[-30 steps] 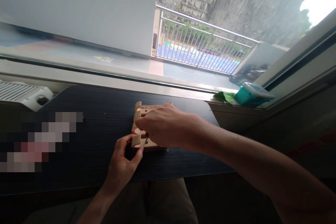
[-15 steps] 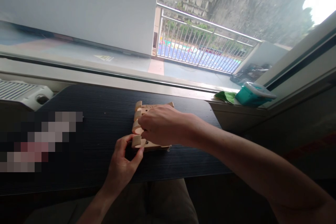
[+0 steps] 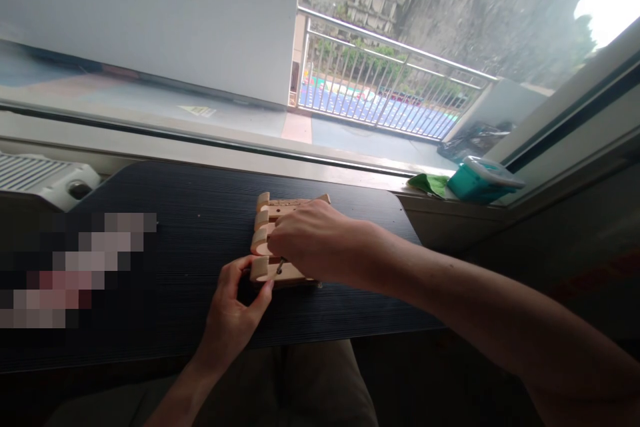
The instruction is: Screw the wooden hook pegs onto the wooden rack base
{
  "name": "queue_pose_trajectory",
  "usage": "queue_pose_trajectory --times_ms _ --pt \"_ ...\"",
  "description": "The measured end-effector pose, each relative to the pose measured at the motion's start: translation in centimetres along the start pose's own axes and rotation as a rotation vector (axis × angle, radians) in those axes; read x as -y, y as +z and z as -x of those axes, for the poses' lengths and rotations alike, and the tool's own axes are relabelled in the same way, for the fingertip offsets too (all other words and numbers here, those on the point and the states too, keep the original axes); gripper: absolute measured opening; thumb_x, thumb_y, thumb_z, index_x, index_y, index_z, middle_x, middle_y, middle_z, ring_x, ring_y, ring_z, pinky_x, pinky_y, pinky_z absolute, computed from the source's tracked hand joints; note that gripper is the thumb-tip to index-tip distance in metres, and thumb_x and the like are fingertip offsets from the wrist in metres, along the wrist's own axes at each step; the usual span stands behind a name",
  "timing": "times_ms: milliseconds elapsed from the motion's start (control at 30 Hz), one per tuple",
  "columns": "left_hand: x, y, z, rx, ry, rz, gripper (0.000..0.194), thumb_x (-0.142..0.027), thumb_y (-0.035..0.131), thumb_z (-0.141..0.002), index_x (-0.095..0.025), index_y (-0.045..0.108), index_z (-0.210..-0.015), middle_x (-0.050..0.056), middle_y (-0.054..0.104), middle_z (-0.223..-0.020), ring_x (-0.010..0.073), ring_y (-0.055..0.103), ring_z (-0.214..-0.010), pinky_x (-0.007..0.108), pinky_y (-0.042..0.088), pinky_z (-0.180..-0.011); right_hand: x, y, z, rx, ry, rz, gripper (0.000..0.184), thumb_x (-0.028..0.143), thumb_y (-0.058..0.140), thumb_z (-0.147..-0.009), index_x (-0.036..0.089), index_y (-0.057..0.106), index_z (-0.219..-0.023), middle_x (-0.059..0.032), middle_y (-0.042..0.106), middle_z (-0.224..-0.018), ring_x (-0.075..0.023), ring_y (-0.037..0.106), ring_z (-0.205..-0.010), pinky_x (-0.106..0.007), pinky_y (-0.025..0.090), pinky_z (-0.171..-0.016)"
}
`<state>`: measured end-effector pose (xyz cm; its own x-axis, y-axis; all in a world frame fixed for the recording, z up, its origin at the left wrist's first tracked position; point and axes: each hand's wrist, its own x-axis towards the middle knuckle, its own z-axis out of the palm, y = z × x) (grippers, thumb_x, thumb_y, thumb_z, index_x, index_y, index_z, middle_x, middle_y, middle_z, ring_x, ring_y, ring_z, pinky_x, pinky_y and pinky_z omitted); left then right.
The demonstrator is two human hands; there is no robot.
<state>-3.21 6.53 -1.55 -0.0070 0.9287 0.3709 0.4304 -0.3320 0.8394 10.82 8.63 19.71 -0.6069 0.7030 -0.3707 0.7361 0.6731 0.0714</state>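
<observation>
A small wooden assembly (image 3: 271, 221) of several light rounded blocks lies on the dark table (image 3: 175, 240) in front of me. My left hand (image 3: 234, 310) pinches its near left corner between thumb and fingers. My right hand (image 3: 315, 240) rests closed over the top of the assembly, covering most of it. A thin dark metal tool tip (image 3: 280, 265) sticks out from under the right hand's fingers and meets the nearest block. What kind of tool it is stays hidden by the hand.
A white radiator (image 3: 45, 177) sits at the table's far left. On the window sill to the right are a teal box (image 3: 481, 181) and a green cloth (image 3: 428, 184). A blurred patch covers the table's left part. My lap lies below the near edge.
The right hand has shifted slightly over the blocks, and the tool tip, hidden half a second ago, shows again at the nearest block. The left hand has kept its pinch.
</observation>
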Motion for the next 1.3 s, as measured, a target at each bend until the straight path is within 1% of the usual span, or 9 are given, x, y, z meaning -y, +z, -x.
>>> queue_pose_trajectory --times_ms 133,367,500,600,700,833,967,1100,1300 --pt "0.0 0.0 0.0 0.018 -0.007 -0.008 0.034 -0.039 0.062 -0.076 -0.022 0.056 -0.105 0.004 0.061 -0.100 0.0202 0.061 -0.092 0.035 0.050 -0.090 -0.3 0.7 -0.5 -0.019 -0.013 -0.014 0.020 0.010 0.048 -0.090 0.014 0.068 -0.092 -0.0112 0.067 -0.102 -0.0232 0.063 -0.097 -0.030 0.042 -0.068" --pt "0.1 0.0 0.0 0.013 0.001 -0.021 0.034 -0.039 0.062 -0.076 -0.022 0.056 -0.105 0.004 0.061 -0.100 0.0199 0.061 -0.091 0.034 0.050 -0.088 -0.8 1.0 -1.3 -0.008 0.031 -0.070 0.013 0.017 0.057 -0.085 0.016 0.069 -0.089 -0.0082 0.069 -0.088 -0.0242 0.065 -0.088 -0.029 0.045 -0.062" --pt "0.1 0.0 0.0 0.004 0.007 -0.017 0.033 -0.039 0.062 -0.076 -0.022 0.056 -0.104 0.004 0.061 -0.099 0.0199 0.061 -0.090 0.035 0.051 -0.088 -0.6 0.8 -1.0 -0.004 0.050 -0.059 0.015 0.013 0.055 -0.084 0.015 0.068 -0.092 -0.0090 0.069 -0.089 -0.0231 0.065 -0.084 -0.029 0.045 -0.063" --pt "0.0 0.0 0.0 -0.002 0.015 -0.010 0.033 -0.039 0.062 -0.076 -0.022 0.056 -0.104 0.004 0.060 -0.099 0.0201 0.061 -0.091 0.035 0.051 -0.087 -0.2 0.4 -0.7 -0.026 0.012 -0.021 0.020 0.008 0.054 -0.083 0.015 0.067 -0.096 -0.0103 0.068 -0.099 -0.0231 0.064 -0.088 -0.028 0.042 -0.061" --pt "0.0 0.0 0.0 0.000 0.012 -0.001 0.032 -0.039 0.062 -0.076 -0.022 0.056 -0.103 0.004 0.060 -0.098 0.0204 0.061 -0.091 0.035 0.051 -0.087 0.2 0.0 -0.5 -0.059 -0.043 0.003 0.015 0.009 0.055 -0.084 0.015 0.068 -0.089 -0.0095 0.068 -0.098 -0.0218 0.063 -0.087 -0.027 0.038 -0.058" --pt "0.1 0.0 0.0 0.005 0.004 0.009 0.029 -0.037 0.061 -0.076 -0.022 0.055 -0.100 0.004 0.060 -0.098 0.0208 0.061 -0.092 0.036 0.051 -0.089 0.4 0.2 -0.8 -0.049 -0.067 0.025 0.014 0.013 0.055 -0.086 0.012 0.066 -0.077 -0.0105 0.068 -0.089 -0.0183 0.061 -0.077 -0.026 0.037 -0.058" --pt "0.2 0.0 0.0 0.012 0.013 0.016 0.030 -0.037 0.062 -0.076 -0.021 0.055 -0.100 0.004 0.060 -0.098 0.0206 0.061 -0.092 0.036 0.050 -0.089 0.0 1.0 -1.2 -0.129 -0.119 0.022 0.016 0.012 0.053 -0.086 0.013 0.065 -0.075 -0.0100 0.066 -0.084 -0.0190 0.060 -0.073 -0.029 0.038 -0.060" --pt "0.2 0.0 0.1 0.015 0.018 0.005 0.033 -0.036 0.062 -0.077 -0.022 0.055 -0.105 0.003 0.060 -0.098 0.0196 0.060 -0.090 0.035 0.050 -0.088 -0.3 1.3 -1.5 -0.077 -0.070 -0.023 0.013 0.012 0.055 -0.084 0.014 0.066 -0.078 -0.0095 0.067 -0.085 -0.0205 0.062 -0.076 -0.028 0.039 -0.059" --pt "0.0 0.0 0.0 0.003 0.039 -0.012 0.031 -0.037 0.062 -0.076 -0.021 0.056 -0.102 0.003 0.060 -0.095 0.0198 0.060 -0.089 0.034 0.051 -0.086 0.3 0.8 -1.8 -0.108 -0.036 -0.023 0.013 0.022 0.060 -0.082 0.013 0.068 -0.078 -0.0117 0.068 -0.084 -0.0231 0.063 -0.077 -0.029 0.042 -0.059"
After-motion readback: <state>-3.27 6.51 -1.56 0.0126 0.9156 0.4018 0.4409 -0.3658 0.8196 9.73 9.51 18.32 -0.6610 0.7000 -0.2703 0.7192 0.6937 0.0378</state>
